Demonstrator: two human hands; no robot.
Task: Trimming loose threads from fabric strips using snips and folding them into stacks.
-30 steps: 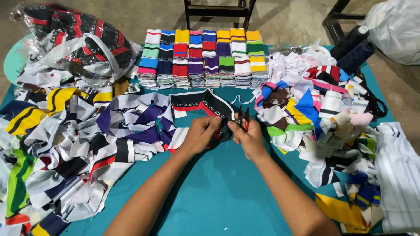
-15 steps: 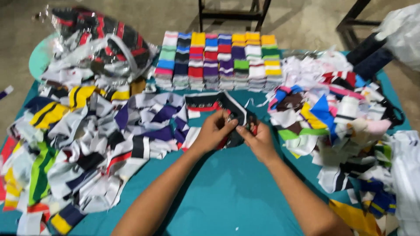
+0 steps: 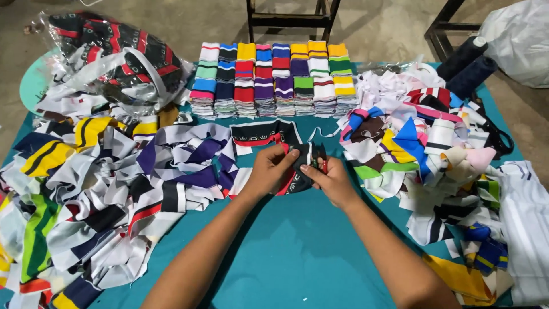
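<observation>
Folded stacks (image 3: 274, 80) behind hands – strip heap (image 3: 97, 189) left, scrap pile (image 3: 434, 149) right, all on table (image 3: 297, 257).

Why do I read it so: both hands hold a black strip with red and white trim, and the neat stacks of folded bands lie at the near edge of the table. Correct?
Not quite. The head view shows both hands, left hand and right hand, on the black strip, but the stacks of folded bands lie at the far edge of the table.

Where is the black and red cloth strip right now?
In the head view, the black and red strip lies mid-table, pinched between the left hand and right hand, just below the folded stacks.
</observation>
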